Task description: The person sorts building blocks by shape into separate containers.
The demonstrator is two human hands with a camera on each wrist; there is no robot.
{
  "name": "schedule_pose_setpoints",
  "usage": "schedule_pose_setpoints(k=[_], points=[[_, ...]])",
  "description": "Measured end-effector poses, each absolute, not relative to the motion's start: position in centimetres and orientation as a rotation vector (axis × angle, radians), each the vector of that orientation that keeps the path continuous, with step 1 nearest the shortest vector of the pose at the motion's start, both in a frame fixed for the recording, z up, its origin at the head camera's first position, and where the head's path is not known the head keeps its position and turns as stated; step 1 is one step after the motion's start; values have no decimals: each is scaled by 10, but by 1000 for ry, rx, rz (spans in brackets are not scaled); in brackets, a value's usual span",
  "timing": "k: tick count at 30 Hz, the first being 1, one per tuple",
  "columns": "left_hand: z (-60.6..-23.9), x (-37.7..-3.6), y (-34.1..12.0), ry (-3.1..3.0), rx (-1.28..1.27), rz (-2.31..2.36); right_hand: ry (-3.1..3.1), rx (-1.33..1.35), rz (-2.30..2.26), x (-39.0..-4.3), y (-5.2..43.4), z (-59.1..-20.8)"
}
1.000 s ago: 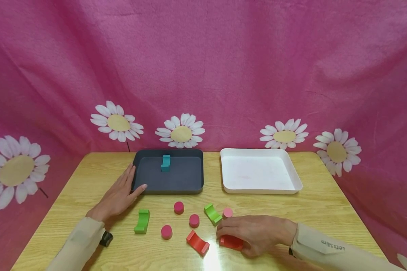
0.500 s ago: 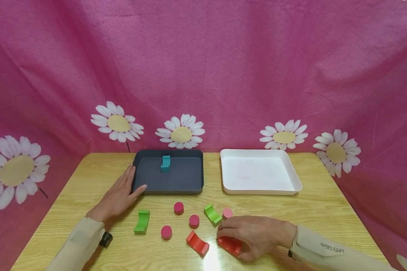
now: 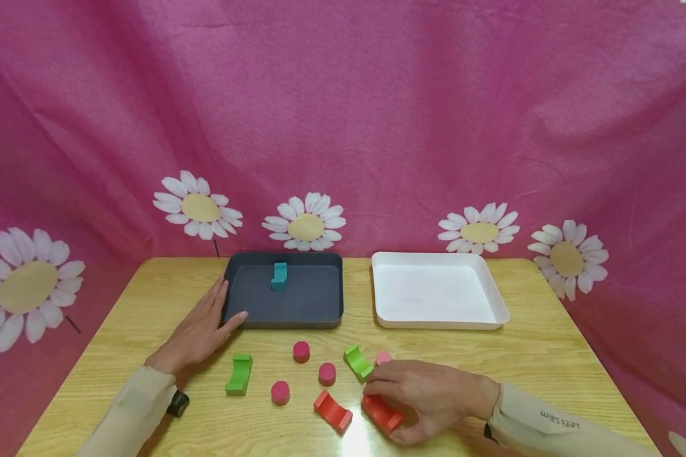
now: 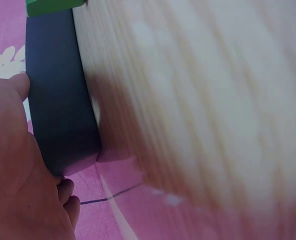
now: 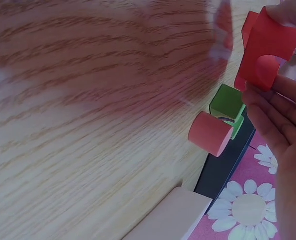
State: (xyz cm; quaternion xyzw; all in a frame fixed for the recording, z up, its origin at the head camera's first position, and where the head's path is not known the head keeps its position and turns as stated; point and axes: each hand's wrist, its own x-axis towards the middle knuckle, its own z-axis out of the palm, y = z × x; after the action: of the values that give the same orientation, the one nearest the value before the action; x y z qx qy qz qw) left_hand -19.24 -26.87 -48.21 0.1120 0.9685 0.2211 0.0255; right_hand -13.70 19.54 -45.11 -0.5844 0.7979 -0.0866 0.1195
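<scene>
A red block (image 3: 382,414) with a curved notch sits between the thumb and fingertips of my right hand (image 3: 431,397). In the right wrist view the thumb is on one end of that red block (image 5: 269,42) and the fingertips on the other. My left hand (image 3: 197,330) rests against the left side of the dark tray (image 3: 286,322), fingers straight along its wall and thumb over the front corner. The left wrist view shows this hand (image 4: 18,165) beside the tray's dark wall (image 4: 60,95). Inside the tray lies a teal notched block (image 3: 279,277).
A white tray (image 3: 440,324) stands at the back right. Between hands lie another red notched block (image 3: 333,412), green notched blocks (image 3: 239,374) (image 3: 358,364) and several dark pink cylinders (image 3: 301,351). A light pink cylinder (image 3: 383,358) is partly hidden behind the right hand.
The red block in my right hand has turned from nearly level to a diagonal lie and shifted slightly left. My left hand stays where it was.
</scene>
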Motion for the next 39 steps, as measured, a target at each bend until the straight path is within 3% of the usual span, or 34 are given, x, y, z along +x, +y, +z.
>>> schedule_pose_setpoints(k=[20, 39], points=[[-486, -193, -270, 2983, 343, 689, 2510, -1694, -388, -139, 188, -441], [-482, -191, -269, 2996, 352, 680, 2683, -1698, -490, -163, 163, -422]])
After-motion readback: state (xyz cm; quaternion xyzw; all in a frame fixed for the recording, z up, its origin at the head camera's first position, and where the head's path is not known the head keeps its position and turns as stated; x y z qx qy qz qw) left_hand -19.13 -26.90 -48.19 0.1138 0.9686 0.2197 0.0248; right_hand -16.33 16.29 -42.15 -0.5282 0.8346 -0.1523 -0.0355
